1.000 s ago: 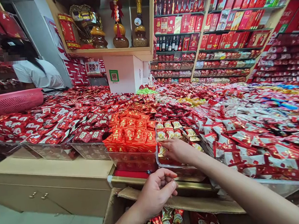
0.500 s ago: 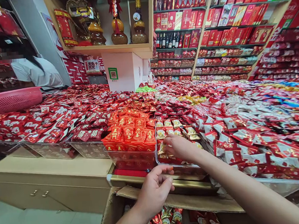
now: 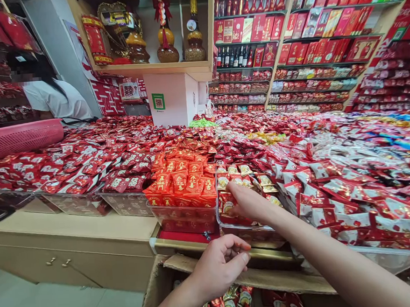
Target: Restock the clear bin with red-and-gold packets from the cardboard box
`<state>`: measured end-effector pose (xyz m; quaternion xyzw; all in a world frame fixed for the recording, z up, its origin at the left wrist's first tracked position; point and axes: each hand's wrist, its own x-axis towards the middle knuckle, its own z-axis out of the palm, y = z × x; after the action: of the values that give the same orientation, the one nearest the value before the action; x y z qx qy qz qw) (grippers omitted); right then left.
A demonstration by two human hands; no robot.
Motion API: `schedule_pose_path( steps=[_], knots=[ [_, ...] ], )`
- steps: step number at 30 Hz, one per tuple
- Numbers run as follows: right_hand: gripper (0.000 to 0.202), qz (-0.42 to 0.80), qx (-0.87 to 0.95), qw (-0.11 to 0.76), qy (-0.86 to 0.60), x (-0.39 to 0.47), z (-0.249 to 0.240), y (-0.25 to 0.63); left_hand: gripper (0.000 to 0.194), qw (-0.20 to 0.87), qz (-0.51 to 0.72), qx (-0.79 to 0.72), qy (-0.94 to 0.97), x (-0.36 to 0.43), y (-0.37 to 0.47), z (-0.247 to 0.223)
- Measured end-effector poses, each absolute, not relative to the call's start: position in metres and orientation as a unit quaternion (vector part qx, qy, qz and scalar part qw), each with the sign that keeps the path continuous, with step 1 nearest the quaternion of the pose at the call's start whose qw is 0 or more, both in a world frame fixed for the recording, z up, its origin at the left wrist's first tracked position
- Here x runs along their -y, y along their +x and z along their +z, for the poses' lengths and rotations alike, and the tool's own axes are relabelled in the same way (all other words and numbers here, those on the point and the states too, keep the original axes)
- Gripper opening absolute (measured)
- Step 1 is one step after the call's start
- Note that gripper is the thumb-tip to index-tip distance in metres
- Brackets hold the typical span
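Note:
My right hand (image 3: 248, 202) reaches into a clear plastic bin (image 3: 243, 227) of red-and-gold wrapped candy packets. Its thumb and fingers close around one candy packet (image 3: 226, 202) at the bin's left side; the fingertips are partly hidden. Lower down, my left hand (image 3: 222, 264) hovers over an open cardboard box (image 3: 287, 278), fingers loosely bent, thumb apart, with nothing in it. More candy packets (image 3: 246, 294) of similar colouring lie inside this box. Left of the bin stands another clear bin (image 3: 185, 219), heaped with bright red packets (image 3: 182, 178) printed in gold.
Heaps of wrapped sweets (image 3: 362, 194) spread right and behind. A pink basket (image 3: 21, 138) sits at the left, near a person (image 3: 59, 98) in white. A wooden display cabinet (image 3: 143, 70) overhangs the middle. Below left are a counter (image 3: 77, 228) and cabinet doors.
My right hand has shifted slightly, and a packet now shows between its thumb and fingers. My left hand has moved a little right and down. The whole view has shifted slightly.

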<state>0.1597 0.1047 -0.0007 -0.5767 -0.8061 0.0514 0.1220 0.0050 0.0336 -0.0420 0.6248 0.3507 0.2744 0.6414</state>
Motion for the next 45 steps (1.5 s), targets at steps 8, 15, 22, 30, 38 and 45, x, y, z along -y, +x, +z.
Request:
schedule_pose_path(
  steps=[8, 15, 22, 30, 38, 45],
  knots=[
    [0.007, 0.137, 0.792, 0.166, -0.571, -0.090, 0.006, 0.165, 0.020, 0.638, 0.261, -0.348, 0.635, -0.035, 0.005, -0.048],
    [0.005, 0.164, 0.769, 0.194, -0.587, -0.088, 0.003, 0.166, 0.019, 0.639, 0.260, -0.350, 0.634, -0.035, 0.005, -0.050],
    [0.011, 0.196, 0.776, 0.183, -0.571, -0.085, 0.000, 0.168, 0.019, 0.640, 0.257, -0.354, 0.631, -0.035, 0.005, -0.049],
    [0.043, 0.199, 0.795, 0.164, -0.548, -0.094, 0.008, 0.175, 0.018, 0.640, 0.259, -0.347, 0.635, -0.034, 0.005, -0.050],
    [0.059, 0.221, 0.804, 0.123, -0.538, -0.105, 0.002, 0.173, 0.017, 0.635, 0.245, -0.355, 0.641, -0.034, 0.006, -0.044],
    [0.018, 0.223, 0.796, 0.148, -0.544, -0.108, 0.000, 0.173, 0.019, 0.631, 0.239, -0.360, 0.645, -0.034, 0.006, -0.043]
  ],
)
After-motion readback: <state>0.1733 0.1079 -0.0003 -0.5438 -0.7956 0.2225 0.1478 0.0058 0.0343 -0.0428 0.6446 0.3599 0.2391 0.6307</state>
